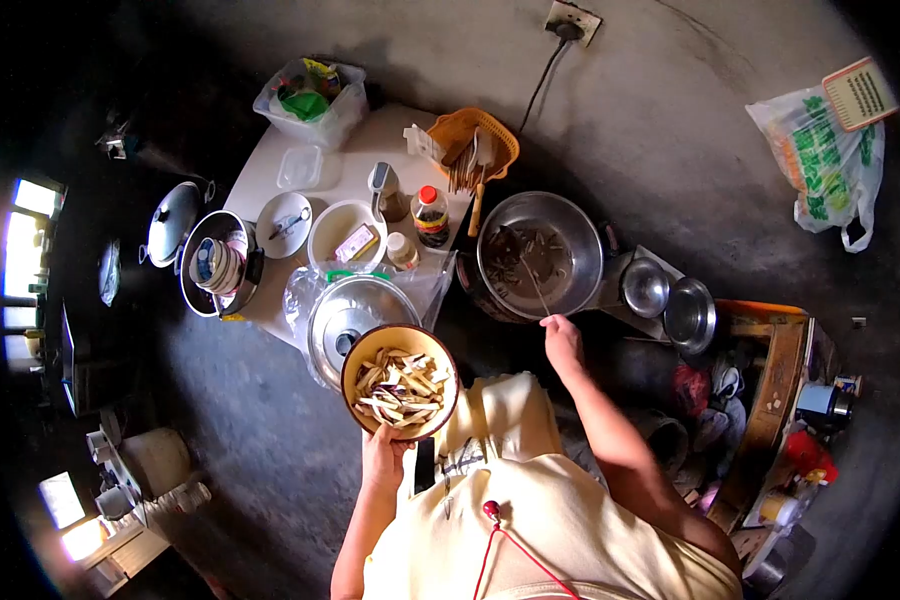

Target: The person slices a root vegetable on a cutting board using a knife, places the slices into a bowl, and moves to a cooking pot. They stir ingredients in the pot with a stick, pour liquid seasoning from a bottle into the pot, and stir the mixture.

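My left hand (382, 455) grips the near rim of a yellow bowl (353, 372) with a dark edge, full of cut eggplant strips (402, 388). The bowl is in front of a silver pot lid (362, 312). My right hand (562, 340) is closed round the near end of a thin utensil (536, 283) that reaches into a large metal pot (588, 255). Dark liquid and some strips (540, 245) show in the pot; the utensil's far tip is hard to make out.
Left of the pot, a table (370, 140) carries a sauce bottle (431, 218), a white basin (320, 238), an orange basket (505, 140) and a plastic bin (345, 120). Two metal bowls (690, 315) stand to the right. A plastic bag (825, 170) hangs on the wall.
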Motion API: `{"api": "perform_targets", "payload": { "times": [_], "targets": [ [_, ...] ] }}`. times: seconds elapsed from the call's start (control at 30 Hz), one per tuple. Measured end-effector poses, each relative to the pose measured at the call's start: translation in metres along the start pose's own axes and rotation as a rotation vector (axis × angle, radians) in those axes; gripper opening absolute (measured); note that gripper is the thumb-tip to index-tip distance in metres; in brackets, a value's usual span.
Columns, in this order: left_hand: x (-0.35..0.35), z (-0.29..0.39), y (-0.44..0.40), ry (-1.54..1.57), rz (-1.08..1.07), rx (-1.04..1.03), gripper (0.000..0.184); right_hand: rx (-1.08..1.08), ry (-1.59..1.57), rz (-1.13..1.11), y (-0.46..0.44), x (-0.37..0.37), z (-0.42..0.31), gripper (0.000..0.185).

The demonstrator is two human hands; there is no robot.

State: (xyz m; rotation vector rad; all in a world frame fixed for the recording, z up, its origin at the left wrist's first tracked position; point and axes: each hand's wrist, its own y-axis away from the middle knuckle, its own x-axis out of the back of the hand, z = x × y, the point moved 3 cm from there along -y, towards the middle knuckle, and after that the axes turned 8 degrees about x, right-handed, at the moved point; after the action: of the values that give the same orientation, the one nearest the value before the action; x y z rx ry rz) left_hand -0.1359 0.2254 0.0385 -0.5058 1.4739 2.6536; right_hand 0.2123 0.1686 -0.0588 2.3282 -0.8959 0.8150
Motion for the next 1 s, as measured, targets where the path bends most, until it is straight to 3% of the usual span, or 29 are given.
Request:
{"api": "perform_targets", "payload": {
  "times": [0.13, 0.4, 0.5, 0.67, 0.73, 0.77, 1.0],
  "targets": [
    [-0.009, 0.002, 0.005, 0.031, 0.024, -0.032, 0.039, 0.018, 0.11, -0.064, -0.007, -0.004, 0.014, 0.022],
    [-0.002, 0.0, -0.002, 0.01, -0.027, -0.029, 0.037, 0.019, 0.355, 0.046, -0.046, 0.033, 0.0, 0.025],
    [0.0, -0.001, -0.005, 0.011, -0.018, 0.004, 0.044, 0.007, 0.394, -0.009, -0.043, 0.023, 0.006, 0.026],
    [-0.004, 0.002, -0.001, 0.015, 0.004, 0.001, 0.043, 0.208, 0.37, -0.123, 0.017, 0.027, 0.001, 0.019],
    [-0.004, 0.004, 0.0, 0.009, 0.034, 0.025, 0.044, 0.247, 0.161, -0.098, 0.043, 0.027, -0.007, 0.017],
    [-0.003, 0.004, -0.002, 0.019, 0.013, 0.022, 0.046, 0.103, 0.121, -0.161, 0.048, 0.028, -0.013, 0.018],
    [0.002, 0.007, 0.002, 0.022, 0.018, -0.025, 0.044, 0.078, 0.356, -0.109, -0.005, 0.021, -0.015, 0.022]
  ]
}}
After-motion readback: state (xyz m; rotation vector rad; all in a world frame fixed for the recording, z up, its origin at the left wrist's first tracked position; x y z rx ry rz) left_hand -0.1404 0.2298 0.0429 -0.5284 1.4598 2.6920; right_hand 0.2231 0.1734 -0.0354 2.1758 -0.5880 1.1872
